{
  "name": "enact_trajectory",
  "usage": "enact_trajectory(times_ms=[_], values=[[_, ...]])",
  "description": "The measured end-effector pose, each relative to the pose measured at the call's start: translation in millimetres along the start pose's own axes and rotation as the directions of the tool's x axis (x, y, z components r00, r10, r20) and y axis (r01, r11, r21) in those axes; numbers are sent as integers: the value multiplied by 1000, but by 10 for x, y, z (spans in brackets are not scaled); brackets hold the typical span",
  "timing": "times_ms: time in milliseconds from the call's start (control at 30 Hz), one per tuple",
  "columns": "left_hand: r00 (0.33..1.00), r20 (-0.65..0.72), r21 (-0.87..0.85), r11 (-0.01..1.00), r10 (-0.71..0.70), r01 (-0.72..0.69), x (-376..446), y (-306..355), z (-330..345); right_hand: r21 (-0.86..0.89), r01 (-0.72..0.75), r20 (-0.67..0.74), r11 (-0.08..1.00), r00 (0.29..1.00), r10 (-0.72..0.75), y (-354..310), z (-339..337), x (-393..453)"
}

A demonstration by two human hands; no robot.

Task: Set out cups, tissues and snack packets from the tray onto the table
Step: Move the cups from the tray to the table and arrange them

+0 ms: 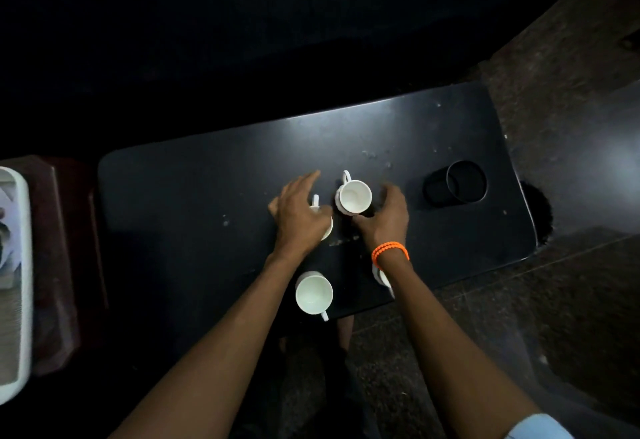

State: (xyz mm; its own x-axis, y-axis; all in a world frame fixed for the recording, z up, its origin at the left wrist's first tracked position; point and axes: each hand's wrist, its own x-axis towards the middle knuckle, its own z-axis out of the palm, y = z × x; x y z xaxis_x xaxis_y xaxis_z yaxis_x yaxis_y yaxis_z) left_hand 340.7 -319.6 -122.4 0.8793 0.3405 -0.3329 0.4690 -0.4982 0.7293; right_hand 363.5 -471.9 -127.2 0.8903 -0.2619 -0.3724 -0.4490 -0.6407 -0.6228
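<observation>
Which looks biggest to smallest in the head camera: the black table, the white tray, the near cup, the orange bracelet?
1. black table
2. white tray, partly cut off by the frame
3. near cup
4. orange bracelet, close to the cup's size

Dark table [207,196] w/ four white cups. L hand [299,218] lies flat over one cup [327,227], mostly hiding it. R hand [386,218], orange bracelet [389,251] at wrist, curls beside upright cup [355,196]; contact unclear. Third cup [314,294] sits between forearms, fourth [382,277] partly hidden under R wrist. Black cup holder [455,187] right of R hand. White tray [17,265] far left of L hand.
</observation>
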Motion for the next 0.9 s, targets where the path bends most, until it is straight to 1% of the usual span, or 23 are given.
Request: enact_trajectory(times_ms=[67, 100, 133, 200, 233, 300, 400, 467, 533, 667, 800, 900], values=[[990, -95, -104, 990, -108, 98, -79, -135, -84, 76, -97, -76, 992, 992, 102, -28, 52, -152], [980, -107, -144, 978, -167, 151, -122, -210, -117, 133, -162, -79, 978, 982, 174, -46, 87, -221], [969, -96, -168, 963, -228, 210, -166, -280, -141, 174, -228, -62, 958, 968, 242, -67, 120, -280], [944, -31, -191, 929, -328, 316, -248, -406, -154, 180, -302, -18, 936, 950, 311, -70, 190, -367], [937, 8, -206, 916, -349, 343, -285, -453, -145, 159, -317, 8, 935, 947, 320, -49, 227, -390], [935, 59, -249, 902, -348, 352, -359, -512, -118, 142, -343, 47, 929, 939, 340, -14, 283, -424], [935, 80, -323, 879, -344, 351, -431, -529, -91, 192, -396, 98, 898, 918, 384, -7, 357, -462], [935, 90, -367, 861, -344, 352, -434, -514, -89, 278, -408, 154, 870, 912, 379, -30, 399, -497], [938, 98, -397, 851, -333, 344, -419, -500, -94, 316, -384, 183, 868, 922, 342, -61, 435, -534], [937, 77, -412, 846, -339, 340, -420, -507, -133, 278, -326, 166, 904, 943, 289, -154, 476, -561], [920, 23, -434, 825, -391, 362, -437, -622, -219, 229, -273, 215, 935, 950, 225, -277, 559, -585], [921, -1, -466, 816, -388, 343, -449, -712, -269, 215, -248, 219, 945, 955, 201, -341, 621, -595]])
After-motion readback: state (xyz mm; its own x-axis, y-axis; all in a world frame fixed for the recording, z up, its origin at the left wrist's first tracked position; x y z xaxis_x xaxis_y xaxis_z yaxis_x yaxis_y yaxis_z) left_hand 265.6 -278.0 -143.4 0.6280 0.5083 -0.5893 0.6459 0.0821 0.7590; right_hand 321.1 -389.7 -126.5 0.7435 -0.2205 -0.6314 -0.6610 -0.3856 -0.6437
